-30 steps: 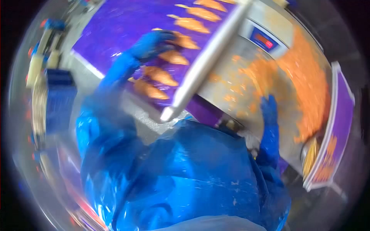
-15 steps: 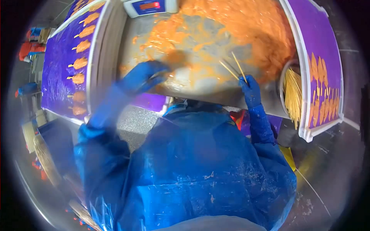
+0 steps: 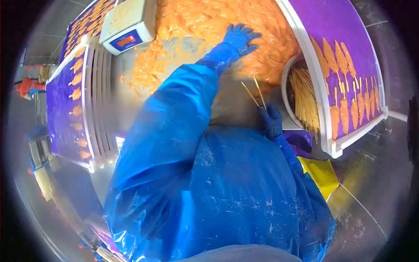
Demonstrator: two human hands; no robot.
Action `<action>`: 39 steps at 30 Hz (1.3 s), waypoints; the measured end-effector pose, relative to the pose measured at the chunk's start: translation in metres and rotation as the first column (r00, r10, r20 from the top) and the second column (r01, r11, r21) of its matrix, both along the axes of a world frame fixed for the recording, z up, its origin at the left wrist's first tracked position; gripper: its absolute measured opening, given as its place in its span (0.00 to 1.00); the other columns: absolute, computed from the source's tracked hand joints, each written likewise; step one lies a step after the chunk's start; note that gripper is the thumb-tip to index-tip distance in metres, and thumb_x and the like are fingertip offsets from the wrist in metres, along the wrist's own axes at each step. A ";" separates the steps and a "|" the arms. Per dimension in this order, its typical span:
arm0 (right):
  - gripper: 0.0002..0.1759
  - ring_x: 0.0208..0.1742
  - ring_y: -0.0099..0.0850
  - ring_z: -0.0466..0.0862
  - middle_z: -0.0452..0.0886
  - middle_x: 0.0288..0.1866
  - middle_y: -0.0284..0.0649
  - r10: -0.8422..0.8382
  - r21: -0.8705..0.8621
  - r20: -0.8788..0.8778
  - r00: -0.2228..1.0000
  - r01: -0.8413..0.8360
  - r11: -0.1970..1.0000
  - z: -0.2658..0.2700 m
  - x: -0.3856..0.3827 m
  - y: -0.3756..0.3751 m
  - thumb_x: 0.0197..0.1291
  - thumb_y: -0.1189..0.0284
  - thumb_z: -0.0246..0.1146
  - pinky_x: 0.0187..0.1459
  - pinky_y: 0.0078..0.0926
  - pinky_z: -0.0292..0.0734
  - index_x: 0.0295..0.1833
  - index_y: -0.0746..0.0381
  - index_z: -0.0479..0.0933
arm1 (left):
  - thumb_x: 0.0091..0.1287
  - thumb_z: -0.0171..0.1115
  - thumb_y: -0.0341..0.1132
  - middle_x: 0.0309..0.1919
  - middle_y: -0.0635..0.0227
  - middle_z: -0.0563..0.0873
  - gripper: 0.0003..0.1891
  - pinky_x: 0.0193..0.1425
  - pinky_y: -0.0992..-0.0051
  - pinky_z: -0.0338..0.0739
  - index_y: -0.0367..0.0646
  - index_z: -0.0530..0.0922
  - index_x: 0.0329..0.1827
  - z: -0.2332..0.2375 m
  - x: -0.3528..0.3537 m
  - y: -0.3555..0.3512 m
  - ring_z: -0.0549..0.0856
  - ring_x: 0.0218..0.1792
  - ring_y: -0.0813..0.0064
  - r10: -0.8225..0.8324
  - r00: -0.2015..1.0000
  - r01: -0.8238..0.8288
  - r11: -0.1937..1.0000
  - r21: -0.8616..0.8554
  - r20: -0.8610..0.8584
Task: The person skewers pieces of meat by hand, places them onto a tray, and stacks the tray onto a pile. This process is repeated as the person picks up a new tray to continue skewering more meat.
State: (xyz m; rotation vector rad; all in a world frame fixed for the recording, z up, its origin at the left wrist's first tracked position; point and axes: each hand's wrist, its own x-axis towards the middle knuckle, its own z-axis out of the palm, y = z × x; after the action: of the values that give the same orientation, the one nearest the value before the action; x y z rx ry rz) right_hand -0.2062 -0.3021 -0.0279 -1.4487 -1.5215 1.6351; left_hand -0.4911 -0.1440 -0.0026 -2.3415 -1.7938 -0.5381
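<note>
My left hand (image 3: pixel 239 37), in a blue glove, reaches far across the steel table and rests with fingers spread on the heap of orange marinated meat (image 3: pixel 205 22). My right hand (image 3: pixel 270 120), also gloved in blue, is shut on two thin wooden skewers (image 3: pixel 255 94) that point up and away from me. It sits just left of a round white tub (image 3: pixel 286 94) full of skewers (image 3: pixel 305 102). My blue plastic apron hides the near edge of the table.
A white scale (image 3: pixel 126 24) stands at the back left. A purple-lined tray (image 3: pixel 65 100) with skewered meat lies at the left. Another purple tray (image 3: pixel 345 56) with finished skewers lies at the right. A yellow thing (image 3: pixel 323 174) lies below it.
My left hand has moved from the smeared table near me up and right onto the meat heap. My right hand still holds the skewers, and the view has shifted right.
</note>
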 end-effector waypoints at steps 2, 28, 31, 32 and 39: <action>0.08 0.39 0.20 0.74 0.78 0.36 0.30 0.048 0.053 0.004 0.999 -0.049 0.997 -0.011 0.009 0.000 0.68 0.70 0.63 0.42 0.20 0.70 0.45 0.64 0.79 | 0.63 0.63 0.44 0.59 0.60 0.81 0.24 0.62 0.57 0.72 0.55 0.78 0.63 -0.013 -0.007 -0.013 0.79 0.58 0.55 -0.052 0.990 0.051 0.999 0.015 0.129; 0.10 0.31 0.20 0.73 0.75 0.30 0.29 0.142 0.298 0.174 0.974 -0.190 0.935 -0.024 0.004 0.001 0.69 0.66 0.61 0.32 0.21 0.69 0.44 0.63 0.80 | 0.57 0.66 0.44 0.43 0.71 0.83 0.16 0.55 0.56 0.71 0.61 0.83 0.51 -0.009 -0.036 -0.217 0.79 0.50 0.62 0.275 0.958 -0.269 0.960 -0.075 0.084; 0.09 0.33 0.18 0.73 0.75 0.30 0.28 0.152 0.043 0.150 0.977 -0.160 0.986 0.005 -0.003 0.000 0.69 0.68 0.61 0.34 0.21 0.69 0.45 0.62 0.79 | 0.59 0.66 0.43 0.43 0.71 0.84 0.17 0.52 0.57 0.74 0.62 0.83 0.52 -0.027 -0.042 -0.258 0.81 0.47 0.62 0.259 0.965 -0.256 0.962 -0.096 0.027; 0.08 0.34 0.18 0.73 0.75 0.31 0.28 0.142 0.014 0.072 0.987 -0.143 0.990 0.012 -0.007 -0.002 0.69 0.69 0.60 0.36 0.21 0.69 0.46 0.63 0.79 | 0.59 0.65 0.42 0.43 0.70 0.84 0.18 0.50 0.58 0.75 0.62 0.83 0.54 -0.029 -0.050 -0.264 0.82 0.46 0.61 0.274 0.958 -0.270 0.961 -0.059 0.090; 0.09 0.39 0.22 0.74 0.76 0.34 0.31 0.320 0.269 0.162 0.934 -0.354 0.896 0.024 -0.028 0.005 0.67 0.70 0.60 0.43 0.24 0.71 0.47 0.64 0.78 | 0.63 0.64 0.42 0.41 0.63 0.83 0.20 0.43 0.57 0.76 0.59 0.81 0.60 -0.013 -0.059 -0.307 0.82 0.41 0.58 0.308 0.931 -0.269 0.942 -0.201 0.197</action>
State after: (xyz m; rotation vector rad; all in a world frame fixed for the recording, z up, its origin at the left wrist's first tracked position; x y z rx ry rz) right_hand -0.2343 -0.2971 -0.0039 -1.1800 -2.0788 1.4408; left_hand -0.5502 -0.4510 -0.0152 -2.1259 -2.3262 -0.6503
